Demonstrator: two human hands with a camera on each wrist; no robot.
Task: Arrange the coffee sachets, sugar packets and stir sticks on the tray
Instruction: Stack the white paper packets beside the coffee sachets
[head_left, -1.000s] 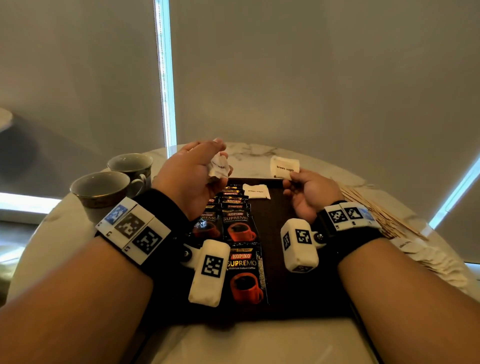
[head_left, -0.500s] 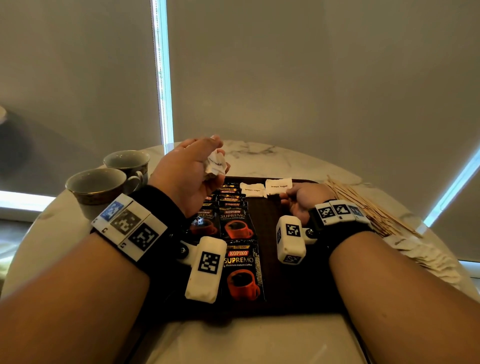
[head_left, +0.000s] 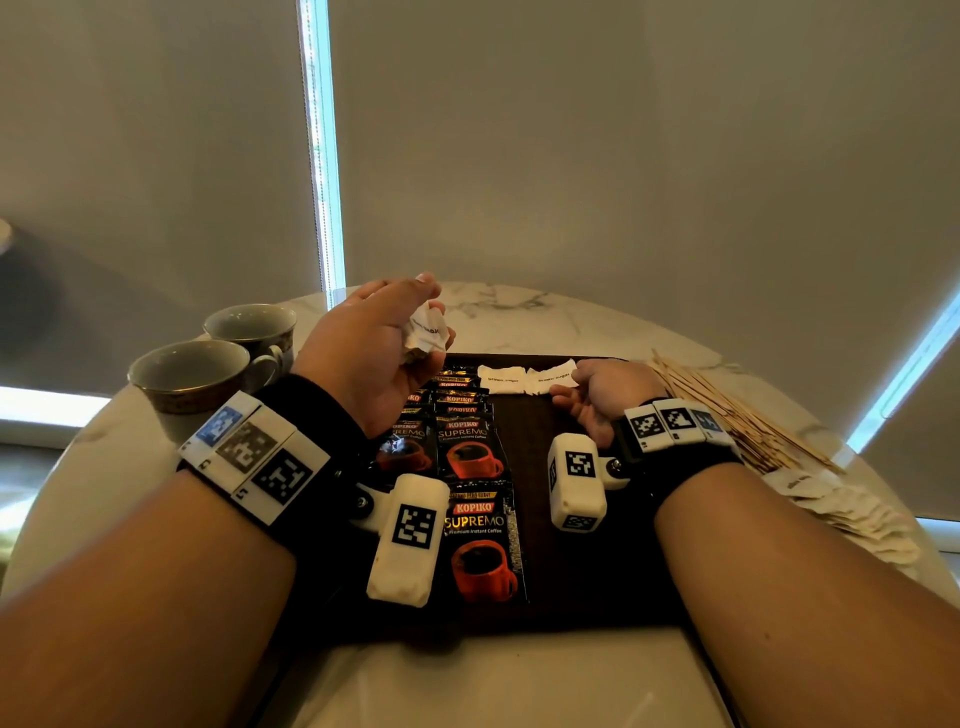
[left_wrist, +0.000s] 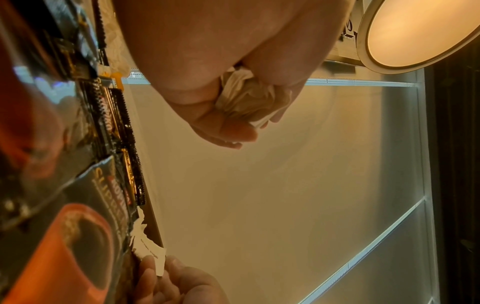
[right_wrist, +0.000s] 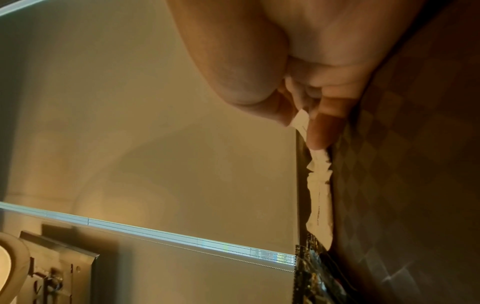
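Two sugar packets (head_left: 527, 379), light and limp, lie mid-frame; one is pinched edgewise by the right hand (head_left: 605, 397), more are bunched in the left hand (head_left: 371, 358).

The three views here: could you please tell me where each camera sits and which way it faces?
Head: worn high, looking down at the tray; both forearms show.
Left wrist: under the left hand, looking along it at bunched sugar packets.
Right wrist: under the right hand, looking at its pinched sugar packet.
Shared: all show the coffee sachets.
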